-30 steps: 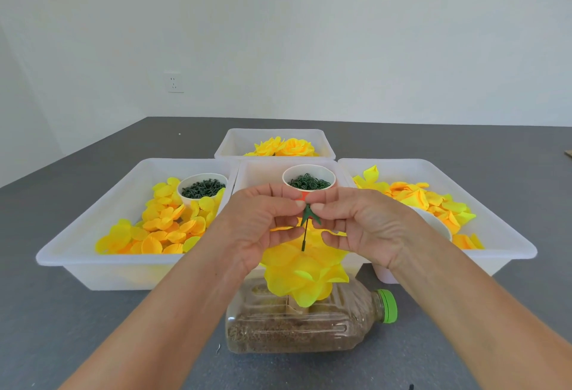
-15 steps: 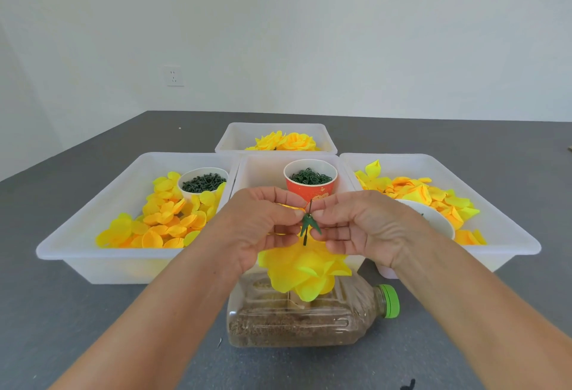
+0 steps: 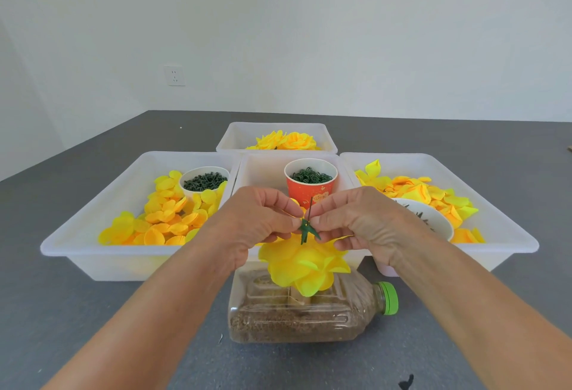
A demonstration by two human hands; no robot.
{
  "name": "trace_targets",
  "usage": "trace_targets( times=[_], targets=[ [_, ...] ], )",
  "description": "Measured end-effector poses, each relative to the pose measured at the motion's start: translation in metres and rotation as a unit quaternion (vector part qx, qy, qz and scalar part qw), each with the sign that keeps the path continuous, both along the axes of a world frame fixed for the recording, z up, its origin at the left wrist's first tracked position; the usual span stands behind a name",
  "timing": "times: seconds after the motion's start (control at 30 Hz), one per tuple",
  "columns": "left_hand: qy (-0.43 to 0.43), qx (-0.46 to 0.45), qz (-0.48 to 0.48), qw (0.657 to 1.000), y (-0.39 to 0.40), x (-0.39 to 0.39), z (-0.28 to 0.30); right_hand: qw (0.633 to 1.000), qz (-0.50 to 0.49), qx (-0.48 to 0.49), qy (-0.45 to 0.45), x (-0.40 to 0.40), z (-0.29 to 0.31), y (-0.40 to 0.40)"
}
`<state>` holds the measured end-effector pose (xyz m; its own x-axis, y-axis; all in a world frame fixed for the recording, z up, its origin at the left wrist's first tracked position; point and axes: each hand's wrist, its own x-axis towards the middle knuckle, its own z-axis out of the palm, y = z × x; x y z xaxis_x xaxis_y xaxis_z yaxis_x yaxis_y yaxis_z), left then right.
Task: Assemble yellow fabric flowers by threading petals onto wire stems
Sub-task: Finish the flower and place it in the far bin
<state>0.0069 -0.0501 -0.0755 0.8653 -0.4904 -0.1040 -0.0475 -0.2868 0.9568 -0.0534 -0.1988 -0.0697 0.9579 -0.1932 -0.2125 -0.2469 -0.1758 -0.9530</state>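
Note:
A yellow fabric flower hangs upside down just above a plastic bottle lying on its side. A thin dark wire stem sticks up out of the flower between my hands. A small green calyx piece sits on the wire above the petals. My left hand pinches at the wire and petals from the left. My right hand pinches the wire and calyx from the right. Where exactly the fingertips touch is partly hidden.
Several white trays stand on the grey table: loose yellow petals and a white cup of green parts on the left, a red cup in the middle, petals and a white bowl on the right, finished flowers behind.
The wire tip, which pointed down below my fingers, now points up above them. The green calyx sits lower against the petals. My view has tilted slightly, lifting the trays in frame.

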Motion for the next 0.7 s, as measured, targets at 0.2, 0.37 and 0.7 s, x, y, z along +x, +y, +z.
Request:
trace_targets(
  times=[0.2, 0.37, 0.7],
  targets=[
    [0.006, 0.026, -0.008, 1.0, -0.0008, -0.0003, -0.0006, 0.999, 0.013, -0.041, 0.006, 0.0002, -0.0012, -0.0002],
    [0.011, 0.03, -0.006, 0.999, 0.0, 0.0001, -0.002, 0.997, 0.033, -0.069, 0.012, 0.0005, -0.0019, -0.0024],
    [-0.023, 0.033, -0.025, 0.999, 0.0022, -0.0018, -0.0021, 0.995, 0.051, -0.08, -0.044, -0.0042, -0.0069, -0.0014]
  ],
)
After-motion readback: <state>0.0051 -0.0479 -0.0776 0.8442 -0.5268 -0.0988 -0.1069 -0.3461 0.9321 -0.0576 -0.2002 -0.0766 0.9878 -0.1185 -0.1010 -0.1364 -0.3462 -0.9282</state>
